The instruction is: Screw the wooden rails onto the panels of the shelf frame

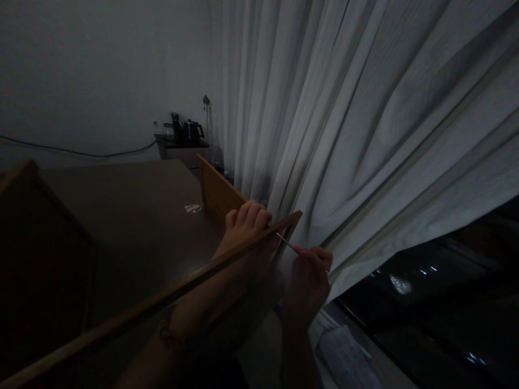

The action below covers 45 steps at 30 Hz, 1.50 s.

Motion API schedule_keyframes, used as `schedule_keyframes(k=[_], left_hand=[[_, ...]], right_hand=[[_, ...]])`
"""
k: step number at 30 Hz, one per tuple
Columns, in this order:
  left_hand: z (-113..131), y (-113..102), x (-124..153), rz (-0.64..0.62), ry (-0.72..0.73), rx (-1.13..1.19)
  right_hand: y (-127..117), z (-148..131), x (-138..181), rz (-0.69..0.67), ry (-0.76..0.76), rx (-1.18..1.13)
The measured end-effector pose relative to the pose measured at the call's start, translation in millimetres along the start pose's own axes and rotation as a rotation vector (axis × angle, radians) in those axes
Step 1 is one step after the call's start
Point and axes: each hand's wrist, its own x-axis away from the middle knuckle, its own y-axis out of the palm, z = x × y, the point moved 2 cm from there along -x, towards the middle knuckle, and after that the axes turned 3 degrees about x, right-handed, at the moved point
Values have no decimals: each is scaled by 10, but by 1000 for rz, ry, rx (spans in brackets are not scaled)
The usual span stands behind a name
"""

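A thin metal tool is pinched in the closed fingers of the right hand, its tip at the right corner of a wooden frame near the middle of the scene. The left hand curls its fingers over the frame's top edge just left of that corner. A pale curtain hangs to the right, with a dark table to the left and a kettle far behind.

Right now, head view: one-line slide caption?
Left hand grips wooden frame; right hand holds thin metal tool near its corner.

Matt wood board, thin shiny metal tool (v. slim), soft cloth curtain, smooth dark tabletop
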Motion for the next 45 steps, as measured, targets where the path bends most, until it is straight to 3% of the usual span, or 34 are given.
schedule_keyframes(k=[4, 9, 14, 17, 22, 27, 30, 33, 37, 40, 45], left_hand=[[11, -7, -2, 3, -6, -7], [14, -6, 5, 16, 0, -20], [2, 0, 8, 30, 21, -23], [2, -7, 8, 12, 16, -16], [5, -11, 10, 9, 3, -20], [2, 7, 8, 34, 6, -39], [7, 7, 8, 36, 11, -45], [15, -3, 5, 41, 13, -24], [20, -12, -2, 43, 12, -4], [18, -11, -4, 37, 14, -8], [-1, 8, -5, 48, 22, -18]], right_hand=[[66, 28, 0, -106, 222, -214], [293, -198, 23, -217, 458, -603], [393, -282, 56, -27, 560, -601], [429, -236, 107, 121, 530, -540], [496, -185, 199, 151, 452, -336], [469, -208, 160, 216, 209, -18], [421, -157, 95, 167, 48, 63], [338, -55, 45, 38, -2, -46], [259, -43, -9, -137, 165, -343], [252, -142, -39, -174, 213, -540], [250, -207, -11, -188, 202, -504]])
